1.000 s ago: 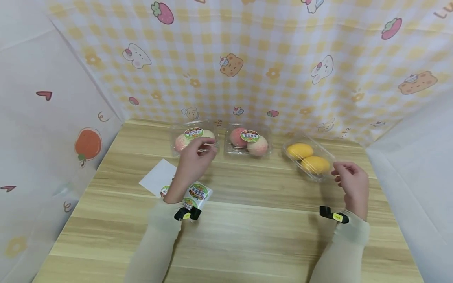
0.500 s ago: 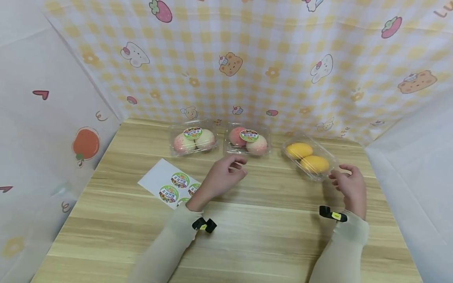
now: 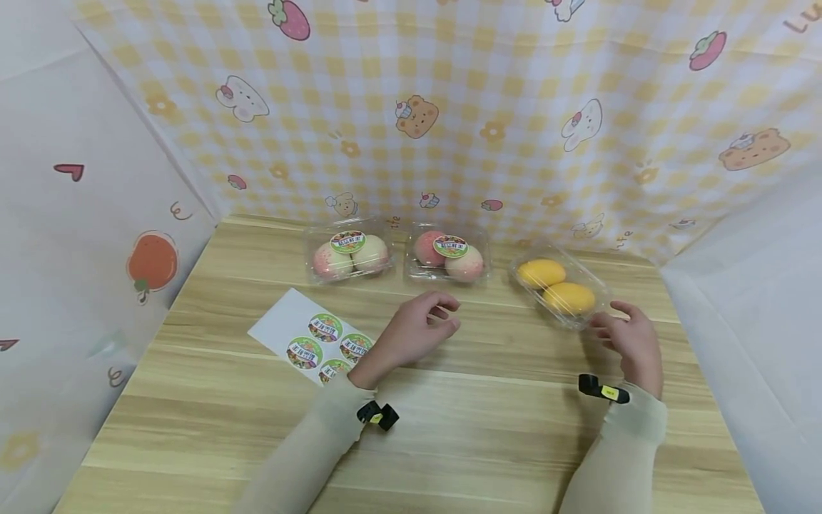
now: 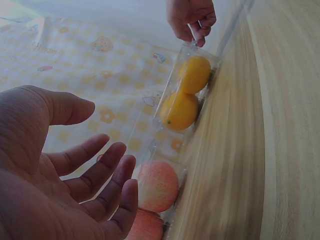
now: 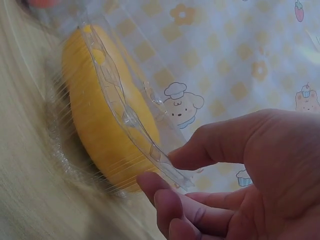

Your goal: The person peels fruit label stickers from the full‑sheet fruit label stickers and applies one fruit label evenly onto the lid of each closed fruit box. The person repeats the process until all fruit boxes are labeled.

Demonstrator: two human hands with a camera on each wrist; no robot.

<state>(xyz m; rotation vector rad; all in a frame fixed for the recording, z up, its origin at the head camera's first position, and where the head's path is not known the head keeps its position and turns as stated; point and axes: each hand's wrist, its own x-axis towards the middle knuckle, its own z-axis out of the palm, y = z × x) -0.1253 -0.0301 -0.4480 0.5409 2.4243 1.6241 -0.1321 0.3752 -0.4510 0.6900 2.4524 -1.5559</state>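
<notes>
My left hand [image 3: 420,328] hovers over the table with fingers loosely curved and nothing in them, in front of the middle box. In the left wrist view its thumb and fingers are spread apart. My right hand [image 3: 629,339] is at the right end of a clear plastic clamshell box [image 3: 539,303] with yellow mangoes [image 3: 569,298]. In the right wrist view the thumb and index finger pinch the corner of the box's rim [image 5: 175,176]. This box sits angled and no label shows on it.
Two clear boxes of peaches, the left box [image 3: 311,271] and the middle box [image 3: 481,268], stand at the back, each with an oval label [image 3: 347,242] on top. A white sticker sheet [image 3: 282,321] lies at left, partly under the left forearm. A checkered curtain [image 3: 359,86] hangs behind.
My left hand has moved right and nearer to me, away from the left peach box, uncovering more of the sticker sheet. My right hand stays at the mango box, its fingers slightly more bent.
</notes>
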